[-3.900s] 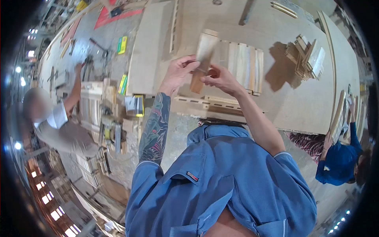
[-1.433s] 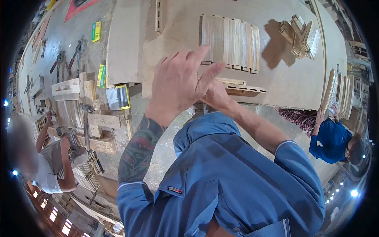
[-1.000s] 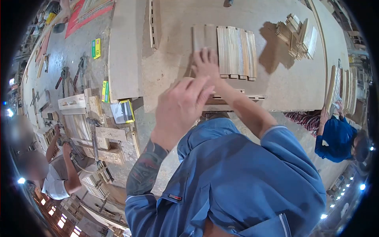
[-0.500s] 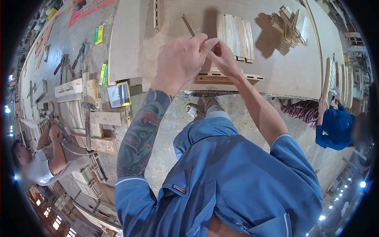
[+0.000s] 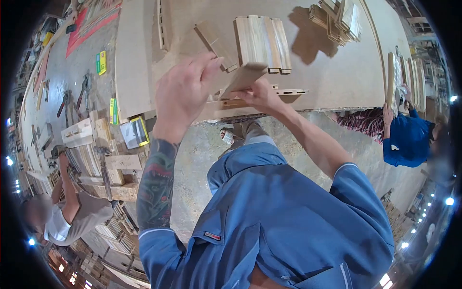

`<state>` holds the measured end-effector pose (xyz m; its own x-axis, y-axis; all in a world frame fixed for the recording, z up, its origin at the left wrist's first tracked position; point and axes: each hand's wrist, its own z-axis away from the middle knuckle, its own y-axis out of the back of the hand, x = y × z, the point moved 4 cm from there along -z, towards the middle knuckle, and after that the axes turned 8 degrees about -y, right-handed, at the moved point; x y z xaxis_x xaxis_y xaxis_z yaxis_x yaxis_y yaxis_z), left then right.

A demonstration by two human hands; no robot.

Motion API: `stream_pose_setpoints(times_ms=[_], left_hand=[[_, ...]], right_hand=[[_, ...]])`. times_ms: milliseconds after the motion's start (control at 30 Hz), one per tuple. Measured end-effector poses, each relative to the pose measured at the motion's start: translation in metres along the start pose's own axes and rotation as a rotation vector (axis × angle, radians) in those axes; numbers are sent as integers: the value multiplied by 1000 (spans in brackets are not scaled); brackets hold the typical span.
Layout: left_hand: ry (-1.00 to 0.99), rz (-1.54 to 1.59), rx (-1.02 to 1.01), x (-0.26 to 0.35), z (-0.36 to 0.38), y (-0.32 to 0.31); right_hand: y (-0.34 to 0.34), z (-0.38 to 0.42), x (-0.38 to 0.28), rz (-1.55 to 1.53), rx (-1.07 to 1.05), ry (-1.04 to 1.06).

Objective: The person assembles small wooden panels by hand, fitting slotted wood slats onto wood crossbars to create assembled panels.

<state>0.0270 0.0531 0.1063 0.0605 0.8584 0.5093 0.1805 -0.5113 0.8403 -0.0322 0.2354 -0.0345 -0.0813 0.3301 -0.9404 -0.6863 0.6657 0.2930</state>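
Wooden slat [image 5: 244, 78]: seemed light, stiff; long edges suited holding. Right hand [image 5: 263, 97] held it, grip closed, near tabletop's [image 5: 337, 79] front edge; left hand's [image 5: 182, 89] grip could not be told.

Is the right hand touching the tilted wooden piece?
Touching: the head view shows the right hand gripping the wooden piece near its lower end.

Lone view from the head — forward and down — shirt [image 5: 298, 212] close, workbench [image 5: 337, 79] farther off
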Motion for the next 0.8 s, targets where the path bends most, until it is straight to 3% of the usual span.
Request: stream_pose_setpoints(times_ms=[67,133,200,267,333,367,533,600,667,700,733,800], left_hand=[[23,11,-9,0,0,2],[40,15,-34,3,1,6],[42,22,-61,3,-2,6],[-19,34,13,0,-2,7],[1,33,-21,-1,0,10],[22,26,-49,-3,-1,12],[29,-2,-26,2,1,16],[19,-46,-32,13,-7,14],[-104,25,87,34,-16,6],[-96,26,93,38,-18,-1],[-61,-48,-2,40,-19,-12],[-16,-120,-102,38,-20,-25]], right_hand=[[-7,1,9,243,-107,-1],[-15,9,6,92,-75,53],[-16,11,2,330,-44,160],[-18,9,-2,279,-63,142],[-34,8,-10,348,65,272],[-40,2,-14,383,15,277],[-45,2,-8,434,-80,178],[-38,0,6,314,-200,60],[5,-2,13,349,-94,72],[35,-16,27,469,-47,-122],[61,-23,86,200,330,-200],[104,-47,99,814,720,-478]])
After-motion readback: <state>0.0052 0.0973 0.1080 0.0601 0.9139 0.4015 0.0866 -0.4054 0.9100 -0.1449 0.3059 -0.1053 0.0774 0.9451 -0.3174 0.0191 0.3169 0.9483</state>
